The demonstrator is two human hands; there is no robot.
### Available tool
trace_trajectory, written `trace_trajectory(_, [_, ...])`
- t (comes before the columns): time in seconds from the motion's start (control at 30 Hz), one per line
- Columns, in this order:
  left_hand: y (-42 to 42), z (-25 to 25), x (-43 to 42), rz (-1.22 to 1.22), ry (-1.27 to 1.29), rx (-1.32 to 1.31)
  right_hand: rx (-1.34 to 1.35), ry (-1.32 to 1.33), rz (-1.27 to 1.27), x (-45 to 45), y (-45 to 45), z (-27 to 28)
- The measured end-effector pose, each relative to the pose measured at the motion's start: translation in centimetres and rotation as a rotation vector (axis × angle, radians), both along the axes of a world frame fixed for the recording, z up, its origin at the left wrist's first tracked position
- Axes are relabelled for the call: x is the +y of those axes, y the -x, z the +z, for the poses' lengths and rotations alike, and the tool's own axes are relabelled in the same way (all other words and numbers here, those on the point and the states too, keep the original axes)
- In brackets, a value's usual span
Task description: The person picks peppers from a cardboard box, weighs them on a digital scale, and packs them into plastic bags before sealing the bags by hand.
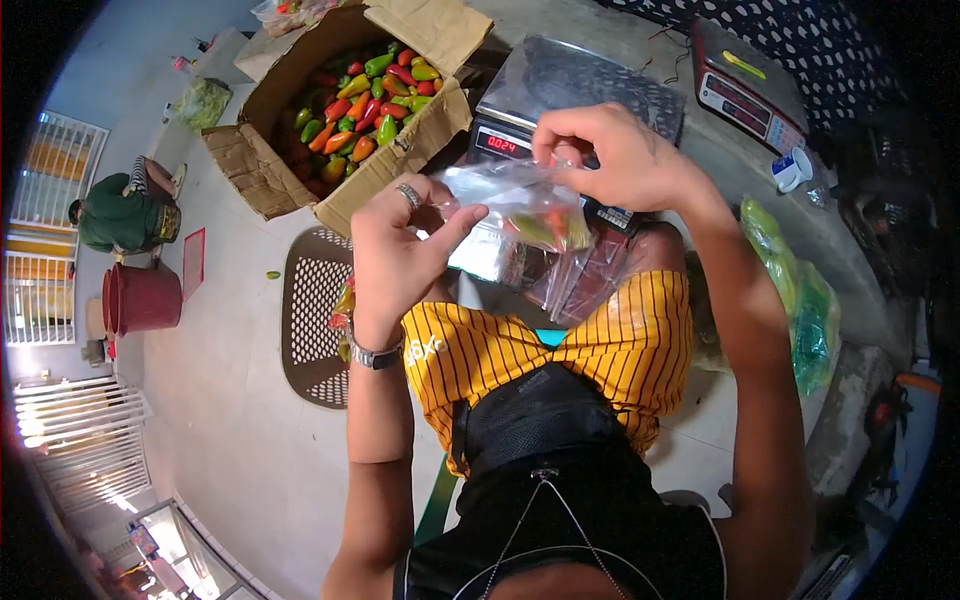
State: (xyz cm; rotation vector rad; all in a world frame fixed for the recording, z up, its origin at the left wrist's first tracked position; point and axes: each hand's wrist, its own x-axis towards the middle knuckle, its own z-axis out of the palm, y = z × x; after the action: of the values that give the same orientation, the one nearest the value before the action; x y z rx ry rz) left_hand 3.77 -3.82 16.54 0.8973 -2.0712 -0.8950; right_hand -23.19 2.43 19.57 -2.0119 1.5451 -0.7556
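Between my two hands hangs a clear plastic bag [490, 186] with a few red and green peppers [545, 225] in its lower part. My left hand [398, 250] pinches one top corner of the bag, with a ring and a wristwatch showing. Fingers closed, my right hand [625, 160] grips the other top corner. Just behind the bag stands a digital scale [580, 85] whose red display reads 0.024. Several flat plastic bags [578, 285] lie over my lap under the held bag.
An open cardboard box [270, 170] full of peppers stands at the back left. Below it is a perforated basket [310, 330] holding bagged peppers. A second scale [745, 95], a mug [791, 170] and green plastic bags [800, 300] sit to the right. A person [125, 212] bends near a red tub [145, 298].
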Motion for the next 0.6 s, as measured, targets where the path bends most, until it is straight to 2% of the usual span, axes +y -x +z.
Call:
trace_trajectory(0.03, [0.1,-0.1,-0.1,-0.033,-0.033,0.002,0.062,0.061,-0.052,0.2,0.4,0.3])
trace_trajectory(0.13, [0.7,-0.4,0.0,-0.036,-0.059,0.006,-0.136,0.126,-0.143,0.6,1.4,0.3])
trace_trajectory(0.2, [1.0,-0.9,0.1,-0.035,-0.082,0.006,0.111,0.180,0.007,0.8,0.9,-0.8])
trace_trajectory(0.27, [1.3,-1.4,0.0,-0.044,-0.101,0.001,0.238,0.336,-0.093,1.0,1.9,-2.2])
trace_trajectory(0.37, [1.5,-1.6,0.2,0.026,-0.033,-0.029,0.304,-0.190,-0.351,1.5,1.0,0.8])
trace_trajectory(0.47, [1.7,-1.5,0.4,-0.006,0.095,-0.095,0.340,-0.065,-0.293,1.7,0.0,-1.8])
trace_trajectory(0.5, [2.1,-1.8,0.5,-0.008,0.132,-0.139,-0.107,-0.445,-0.215,1.3,-0.6,0.1])
trace_trajectory(0.53, [3.1,-2.0,1.1,-0.050,0.071,-0.127,-0.324,-0.395,-0.093,1.0,-1.4,0.0])
trace_trajectory(0.6, [4.8,-4.0,1.1,-0.144,0.337,-0.052,-0.756,-0.288,0.158,1.1,-3.0,-0.7])
